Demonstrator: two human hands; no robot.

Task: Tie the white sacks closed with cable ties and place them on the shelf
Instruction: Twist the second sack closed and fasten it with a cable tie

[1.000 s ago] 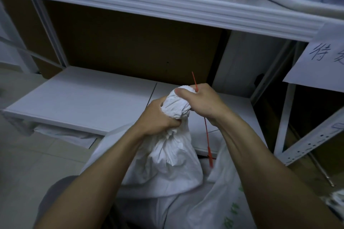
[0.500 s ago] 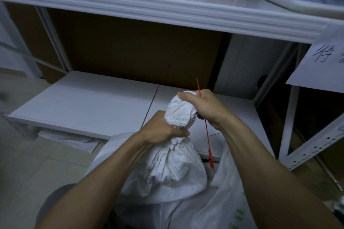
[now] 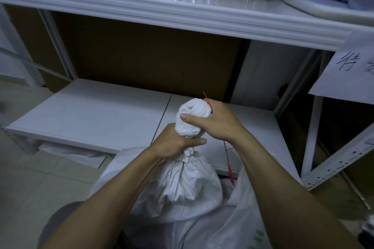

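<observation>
White sack [image 3: 188, 180]: left grip [image 3: 174, 141] clenches neck; right grip [image 3: 218, 125] clasps top and cable tie [image 3: 228, 157].

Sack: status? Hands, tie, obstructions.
Left hand grips sack neck. Right hand holds bunched top plus red cable tie, not yet looped. Lower shelf directly ahead.

I see open room above the lower shelf board [image 3: 91, 119], left of the white sack [image 3: 188, 180], up to the upper shelf [image 3: 182, 16] overhead. The brown back panel [image 3: 141, 62] closes the rear. On the right, a white upright [image 3: 310, 137] and a hanging paper sign [image 3: 348, 73] narrow the way.
</observation>
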